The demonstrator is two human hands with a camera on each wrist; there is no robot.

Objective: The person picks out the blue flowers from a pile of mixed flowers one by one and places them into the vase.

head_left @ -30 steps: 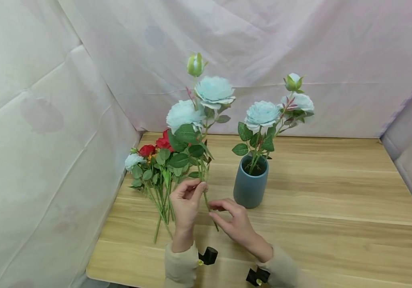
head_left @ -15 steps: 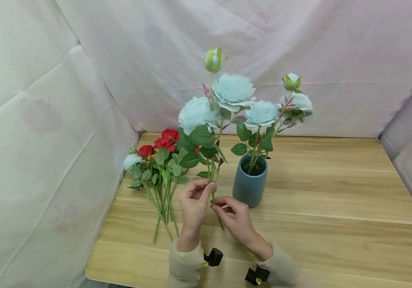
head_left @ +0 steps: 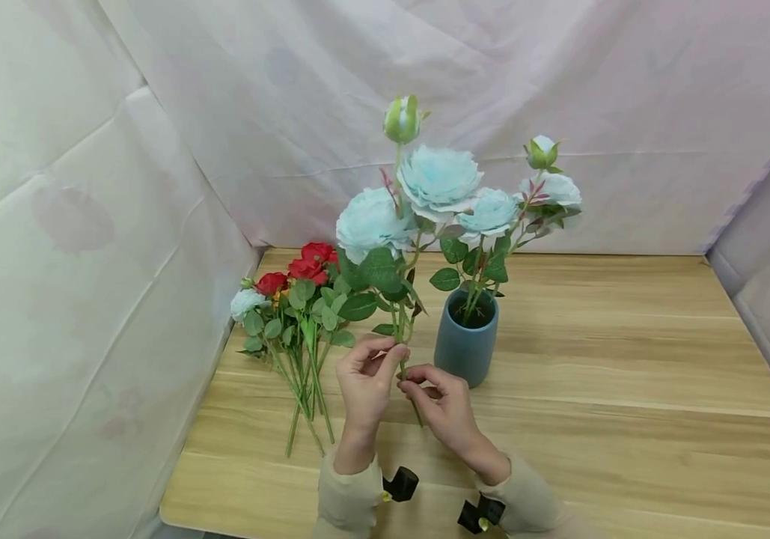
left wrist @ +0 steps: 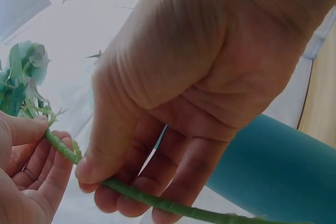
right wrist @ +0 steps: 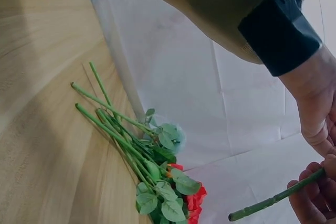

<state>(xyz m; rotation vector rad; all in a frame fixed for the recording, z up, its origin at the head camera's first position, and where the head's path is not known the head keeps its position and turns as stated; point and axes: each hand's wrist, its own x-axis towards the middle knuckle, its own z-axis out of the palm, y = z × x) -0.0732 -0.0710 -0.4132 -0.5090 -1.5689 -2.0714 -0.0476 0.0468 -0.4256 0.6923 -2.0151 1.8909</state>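
My left hand (head_left: 366, 385) pinches the green stem of an artificial light-blue flower spray (head_left: 440, 180) just under its leaves. The spray stands upright, with two full blooms and a green-tipped bud. Lower on the same stem, my right hand (head_left: 444, 404) pinches it between thumb and fingers. In the left wrist view, the right hand (left wrist: 173, 93) bends round the stem (left wrist: 157, 202), while the left hand (left wrist: 31, 166) holds it nearer the bloom. The stem's cut end (right wrist: 236, 215) pokes out below the fingers in the right wrist view.
Right of the hands stands a blue-grey vase (head_left: 465, 348) with similar light-blue flowers (head_left: 489, 213) in it. More flower stems (head_left: 300, 374) lie on the wooden table (head_left: 627, 374) at left, bearing red blooms (head_left: 309, 269) and a pale-blue one. Cloth curtains (head_left: 526, 67) hang behind.
My left hand and the spray have moved right toward the vase, then lowered slightly. The right hand has gone from loose fingers beside the stem to pinching it.
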